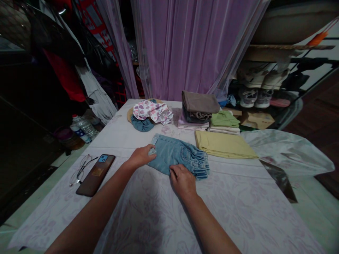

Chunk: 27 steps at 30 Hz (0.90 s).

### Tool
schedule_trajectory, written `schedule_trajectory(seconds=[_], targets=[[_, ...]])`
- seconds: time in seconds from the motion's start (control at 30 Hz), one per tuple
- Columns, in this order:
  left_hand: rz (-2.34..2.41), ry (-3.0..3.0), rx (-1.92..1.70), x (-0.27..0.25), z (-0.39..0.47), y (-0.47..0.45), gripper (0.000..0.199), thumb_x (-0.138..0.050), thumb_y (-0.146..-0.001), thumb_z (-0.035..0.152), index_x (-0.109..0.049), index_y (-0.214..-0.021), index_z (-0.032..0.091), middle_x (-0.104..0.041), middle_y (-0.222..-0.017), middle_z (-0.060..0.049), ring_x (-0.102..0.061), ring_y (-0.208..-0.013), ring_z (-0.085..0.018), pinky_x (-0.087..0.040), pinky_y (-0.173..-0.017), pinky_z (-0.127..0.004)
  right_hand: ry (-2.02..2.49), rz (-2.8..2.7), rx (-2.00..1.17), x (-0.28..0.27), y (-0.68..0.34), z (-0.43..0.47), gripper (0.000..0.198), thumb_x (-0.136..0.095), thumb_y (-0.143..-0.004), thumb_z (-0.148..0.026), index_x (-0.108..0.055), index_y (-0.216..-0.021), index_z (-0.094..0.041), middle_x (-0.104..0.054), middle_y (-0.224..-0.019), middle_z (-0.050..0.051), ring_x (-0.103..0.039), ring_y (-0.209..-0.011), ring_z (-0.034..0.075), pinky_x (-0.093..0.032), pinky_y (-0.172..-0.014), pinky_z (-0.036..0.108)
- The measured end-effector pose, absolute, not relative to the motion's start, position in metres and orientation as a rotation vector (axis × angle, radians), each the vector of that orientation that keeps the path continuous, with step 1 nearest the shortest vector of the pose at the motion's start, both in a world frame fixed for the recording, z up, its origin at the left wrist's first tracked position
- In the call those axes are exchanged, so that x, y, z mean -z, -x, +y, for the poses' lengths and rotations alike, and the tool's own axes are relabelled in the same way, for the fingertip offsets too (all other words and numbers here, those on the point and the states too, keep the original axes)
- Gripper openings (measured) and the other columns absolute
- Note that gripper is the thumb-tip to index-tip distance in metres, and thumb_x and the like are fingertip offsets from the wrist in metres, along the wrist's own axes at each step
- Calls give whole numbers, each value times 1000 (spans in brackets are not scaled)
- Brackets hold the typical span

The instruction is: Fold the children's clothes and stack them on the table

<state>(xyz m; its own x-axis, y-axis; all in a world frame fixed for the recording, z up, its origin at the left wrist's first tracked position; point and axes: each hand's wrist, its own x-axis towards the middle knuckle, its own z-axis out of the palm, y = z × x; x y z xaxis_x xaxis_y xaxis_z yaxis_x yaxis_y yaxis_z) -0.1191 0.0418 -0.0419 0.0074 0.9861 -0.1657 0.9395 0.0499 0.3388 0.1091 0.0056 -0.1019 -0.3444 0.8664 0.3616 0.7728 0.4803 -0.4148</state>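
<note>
Light-blue denim shorts (172, 152) lie folded flat on the table, their gathered elastic waistband toward the right. At the left leg end, my left hand (141, 156) is closed on the hem, thumb and fingers pinching the cloth. My right hand (182, 179) has its fingers curled at the near edge of the shorts, close to the waistband, gripping the fabric there. A folded yellow cloth (225, 144) lies just right of the shorts. The fingertips of both hands are partly hidden against the denim.
Behind are a stack of folded clothes (200, 103), a green folded garment (225, 120) and a heap with a patterned cloth (153, 111). A phone (96, 174) and glasses (81, 171) lie left on the patterned tablecloth (238, 208). Bottles (84, 127) stand beyond the left edge.
</note>
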Motion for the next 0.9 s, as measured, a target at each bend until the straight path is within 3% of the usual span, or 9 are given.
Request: schedule_trajectory(seconds=[0.17, 0.27, 0.4, 0.57, 0.63, 0.73, 0.8, 0.9], targets=[[2178, -2166, -399, 44, 33, 98, 40, -60, -83, 26, -59, -123, 20, -61, -126, -15, -55, -117, -32, -44, -97, -47, 1300, -2219, -171, 102, -110, 1, 24, -53, -89, -20, -73, -101, -25, -66, -86, 5, -60, -77, 17, -44, -69, 27], [1988, -2450, -627, 55, 18, 82, 31, -52, -88, 17, -64, -117, 22, -58, -134, -11, -47, -130, -28, -34, -110, -50, 1287, -2251, -158, 101, -111, 0, 25, -53, -89, -19, -73, -102, -24, -66, -86, 6, -59, -79, 18, -44, -71, 27], [1609, -2703, -580, 76, -4, 69, 36, -53, -92, 27, -61, -127, 21, -59, -135, -9, -41, -137, -28, -20, -118, -55, 1306, -2246, -169, 102, -112, 1, 24, -52, -88, -18, -73, -99, -24, -65, -85, 5, -59, -80, 18, -44, -72, 27], [1672, -2648, -481, 84, 2, 78, 41, -57, -91, 39, -59, -130, 25, -52, -145, -10, -35, -141, -32, -11, -116, -64, 1277, -2255, -201, 103, -113, 3, 24, -52, -90, -19, -73, -100, -24, -67, -86, 4, -60, -79, 17, -44, -72, 26], [1723, -2572, -487, 78, 14, 86, 36, -54, -92, 41, -64, -123, 26, -56, -140, -9, -40, -137, -32, -12, -116, -63, 1292, -2235, -210, 102, -112, 3, 24, -52, -89, -19, -74, -98, -24, -67, -85, 4, -60, -79, 17, -44, -72, 26], [1783, -2418, -469, 70, 35, 97, 32, -48, -95, 37, -68, -117, 25, -58, -137, -9, -50, -129, -27, -29, -114, -52, 1297, -2200, -216, 101, -111, 2, 25, -51, -89, -19, -75, -95, -24, -67, -82, 4, -61, -77, 16, -44, -71, 26], [1821, -2304, -448, 69, 48, 103, 33, -47, -95, 36, -66, -119, 24, -52, -142, -11, -49, -130, -26, -36, -111, -47, 1287, -2185, -215, 101, -111, 2, 25, -51, -89, -20, -75, -95, -24, -67, -82, 3, -61, -76, 16, -44, -70, 26], [1914, -2138, -407, 74, 62, 105, 43, -50, -93, 37, -55, -134, 25, -40, -152, -12, -39, -138, -30, -31, -112, -54, 1283, -2177, -204, 103, -111, 3, 25, -51, -90, -20, -75, -95, -24, -67, -82, 4, -61, -76, 16, -44, -70, 26]])
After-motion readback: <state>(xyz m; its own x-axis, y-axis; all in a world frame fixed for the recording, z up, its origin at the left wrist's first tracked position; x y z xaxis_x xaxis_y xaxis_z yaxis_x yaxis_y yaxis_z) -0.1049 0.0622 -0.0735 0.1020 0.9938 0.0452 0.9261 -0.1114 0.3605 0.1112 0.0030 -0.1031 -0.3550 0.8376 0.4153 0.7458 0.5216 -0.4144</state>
